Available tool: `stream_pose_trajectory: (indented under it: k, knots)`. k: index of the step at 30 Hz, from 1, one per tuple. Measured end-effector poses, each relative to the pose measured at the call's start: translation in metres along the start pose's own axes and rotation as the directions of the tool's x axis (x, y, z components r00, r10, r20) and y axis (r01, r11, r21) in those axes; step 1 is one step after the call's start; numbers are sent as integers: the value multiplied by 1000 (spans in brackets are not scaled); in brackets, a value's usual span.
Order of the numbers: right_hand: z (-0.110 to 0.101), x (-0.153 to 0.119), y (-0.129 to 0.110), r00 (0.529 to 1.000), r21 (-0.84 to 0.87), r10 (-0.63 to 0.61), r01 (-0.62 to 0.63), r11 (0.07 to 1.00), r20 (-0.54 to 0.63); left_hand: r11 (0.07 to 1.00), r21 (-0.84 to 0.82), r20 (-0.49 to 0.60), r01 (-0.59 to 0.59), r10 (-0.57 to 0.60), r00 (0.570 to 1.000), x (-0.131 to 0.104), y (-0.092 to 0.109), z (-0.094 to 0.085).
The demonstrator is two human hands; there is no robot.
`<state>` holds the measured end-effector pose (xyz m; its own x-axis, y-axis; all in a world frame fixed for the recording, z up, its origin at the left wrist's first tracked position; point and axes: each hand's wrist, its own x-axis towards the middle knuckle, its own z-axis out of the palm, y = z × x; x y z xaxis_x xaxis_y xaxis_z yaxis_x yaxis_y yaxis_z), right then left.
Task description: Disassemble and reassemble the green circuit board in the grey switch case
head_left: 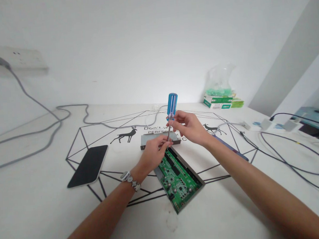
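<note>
A screwdriver with a clear blue handle (172, 103) stands nearly upright, its shaft running down toward a green circuit board (179, 179). My right hand (188, 126) is closed around the lower end of the handle and the top of the shaft. Lower down, my left hand (154, 152) pinches near the shaft's tip, just over the far end of the board; the tip itself is hidden by the fingers. The board sits in a dark metal tray-like housing. Behind my left hand lies a grey metal cover (147, 139), partly hidden.
A black phone-like slab (89, 166) lies on the left, and a dark flat device (233, 148) is partly behind my right forearm. Small boxes with a plastic bag (219, 97) stand at the back right. Grey cable (54, 129) and black cable (289, 165) cross the white table.
</note>
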<state>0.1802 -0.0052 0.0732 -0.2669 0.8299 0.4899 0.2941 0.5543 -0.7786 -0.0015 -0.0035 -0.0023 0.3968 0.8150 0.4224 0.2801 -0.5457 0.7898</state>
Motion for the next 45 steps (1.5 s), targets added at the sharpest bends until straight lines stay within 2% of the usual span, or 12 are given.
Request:
stream_pose_trajectory:
  k: [3,6,10,13,16,19,20,22,30,37,45]
  knots:
    - [0,2,3,999,-40,-18,16,999,-50,1000,10,9,3,-3,1000,0,-2,0]
    - [3,3,3,985,-168,-49,20,986,-168,1000,16,9,2,-2,1000,0,-5,1]
    - [15,1,-5,928,-397,-69,-89,913,-366,1000,2,-7,0,0,1000,0,-6,3]
    - [22,0,-12,896,-463,-69,-160,872,-439,1000,15,-12,-4,4,1000,0,-5,4]
    - [17,0,-12,935,-420,-64,-95,903,-348,999,40,-16,-11,12,1000,0,-5,3]
    - [3,3,-4,996,-234,-70,56,971,-51,999,45,-7,-14,15,1000,0,-5,2]
    - [-2,4,-2,997,-172,-73,77,982,28,999,41,-1,-14,14,1000,0,-5,1]
    - [-8,6,3,991,-116,-92,102,988,93,999,37,11,-12,11,1000,0,-5,0]
    - [-8,7,10,990,-133,-137,140,981,30,1000,26,30,-14,13,999,0,-1,0]
    - [-8,8,10,985,-153,-170,172,973,28,999,43,46,-18,16,999,0,0,-2]
    - [1,8,16,979,-85,-195,191,978,-49,997,75,58,-28,24,998,2,-2,-3]
